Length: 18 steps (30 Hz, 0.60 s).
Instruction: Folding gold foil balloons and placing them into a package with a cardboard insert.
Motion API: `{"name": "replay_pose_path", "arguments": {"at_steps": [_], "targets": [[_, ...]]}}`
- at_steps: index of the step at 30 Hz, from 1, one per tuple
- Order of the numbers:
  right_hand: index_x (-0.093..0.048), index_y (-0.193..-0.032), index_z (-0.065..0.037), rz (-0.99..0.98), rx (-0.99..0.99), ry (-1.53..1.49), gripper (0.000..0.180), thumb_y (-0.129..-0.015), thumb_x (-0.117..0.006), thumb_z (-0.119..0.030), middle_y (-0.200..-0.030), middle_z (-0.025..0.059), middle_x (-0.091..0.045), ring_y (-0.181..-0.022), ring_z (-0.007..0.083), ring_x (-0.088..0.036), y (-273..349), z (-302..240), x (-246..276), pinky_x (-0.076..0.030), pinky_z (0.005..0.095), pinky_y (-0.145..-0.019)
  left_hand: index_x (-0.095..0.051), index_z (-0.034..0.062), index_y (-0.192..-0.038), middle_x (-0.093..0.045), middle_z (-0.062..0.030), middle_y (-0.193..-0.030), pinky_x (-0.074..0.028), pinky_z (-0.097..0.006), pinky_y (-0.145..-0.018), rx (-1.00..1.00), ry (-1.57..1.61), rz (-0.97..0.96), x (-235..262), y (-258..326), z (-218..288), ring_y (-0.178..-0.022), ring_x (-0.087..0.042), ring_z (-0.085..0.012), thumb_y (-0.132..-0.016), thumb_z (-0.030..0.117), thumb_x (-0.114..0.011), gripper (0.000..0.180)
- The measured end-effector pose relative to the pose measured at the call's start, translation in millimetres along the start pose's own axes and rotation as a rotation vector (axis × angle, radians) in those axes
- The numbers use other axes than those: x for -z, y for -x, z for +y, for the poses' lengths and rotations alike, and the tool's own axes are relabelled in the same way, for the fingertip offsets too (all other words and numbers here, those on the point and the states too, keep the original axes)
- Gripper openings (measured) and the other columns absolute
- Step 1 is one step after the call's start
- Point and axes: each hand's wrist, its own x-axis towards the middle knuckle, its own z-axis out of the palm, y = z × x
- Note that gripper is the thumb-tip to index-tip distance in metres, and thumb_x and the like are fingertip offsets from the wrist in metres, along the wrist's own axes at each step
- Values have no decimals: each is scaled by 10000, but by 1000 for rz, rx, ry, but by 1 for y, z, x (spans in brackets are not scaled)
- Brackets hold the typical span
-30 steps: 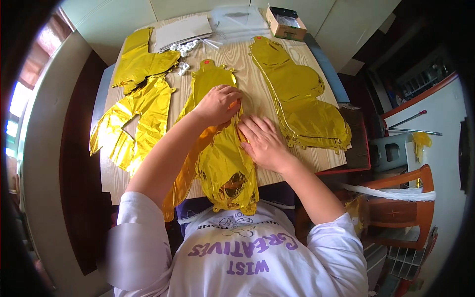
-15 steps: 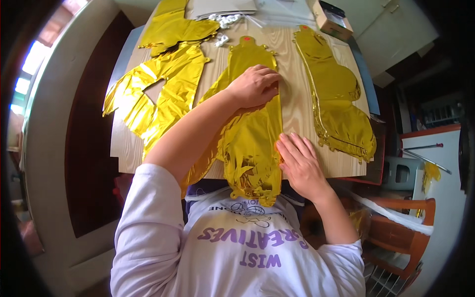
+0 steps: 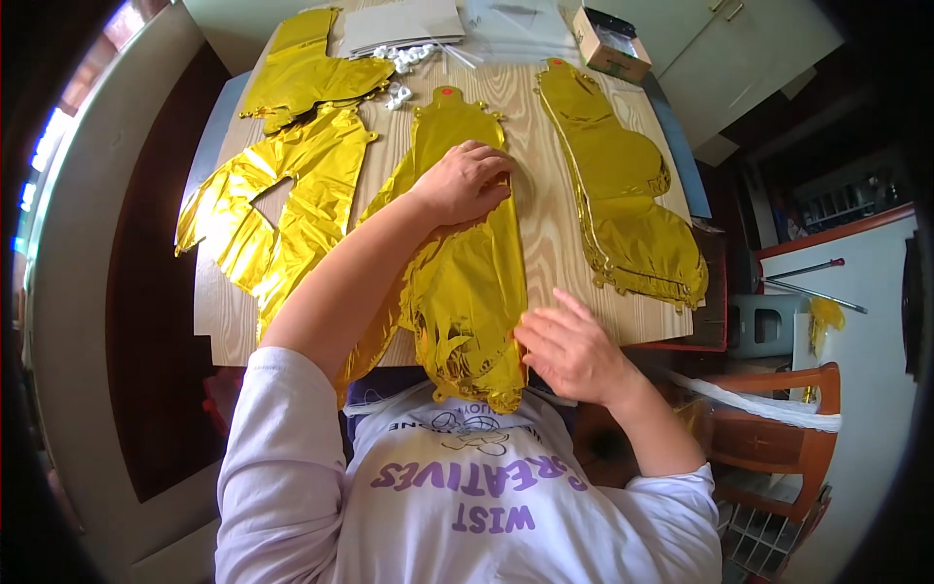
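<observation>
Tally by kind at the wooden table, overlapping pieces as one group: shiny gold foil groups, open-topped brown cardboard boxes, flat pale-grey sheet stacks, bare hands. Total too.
Shiny gold foil groups: 3 (left group, middle group, right group)
Open-topped brown cardboard box: 1
Flat pale-grey sheet stack: 1
Bare hands: 2 (left hand, right hand)
Total: 7

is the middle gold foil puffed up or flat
Flat: the foil lies limp and creased on the table under the left hand, its lower end past the near edge.
</observation>
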Motion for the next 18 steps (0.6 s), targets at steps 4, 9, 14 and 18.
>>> {"name": "replay_pose_path", "arguments": {"at_steps": [4, 9, 14, 18], "targets": [[-717, -1126, -49, 122, -24, -122, 253, -895, -715, -150, -977, 113, -732, -965, 272, -697, -11, 9, 6, -481, 513, -1047, -694, 67, -1173, -690, -123, -1213, -464, -447, -1046, -1, 3, -1, 4, 2, 0, -1178, -602, -341, -888, 258, -671, 344], [-676, -1236, -41, 276, -147, 49, 309, -961, -652, -180, -1306, 153, -656, -1220, 319, -611, -58, 52, -23, -444, 451, -1091, -687, 59, -1182, -690, -122, -1226, -465, -447, -1044, 5, 15, -12, 3, 1, -1, -1185, -606, -339, -894, 245, -686, 343], [-619, -1316, -31, 147, -146, 196, 417, -966, -636, -256, -1411, 149, -591, -1342, 335, -504, -59, 69, -46, -354, 479, -1156, -673, 43, -1187, -681, -124, -1242, -465, -445, -1033, 6, 17, -33, 4, 1, 0, -1188, -604, -345, -904, 225, -700, 337], [-606, -1331, -39, 115, -156, 208, 450, -954, -644, -281, -1424, 139, -581, -1358, 328, -489, -59, 68, -44, -332, 478, -1167, -671, 41, -1176, -675, -128, -1233, -467, -447, -1023, -20, 3, -26, 2, 0, -4, -1167, -602, -348, -904, 219, -693, 325]]}}
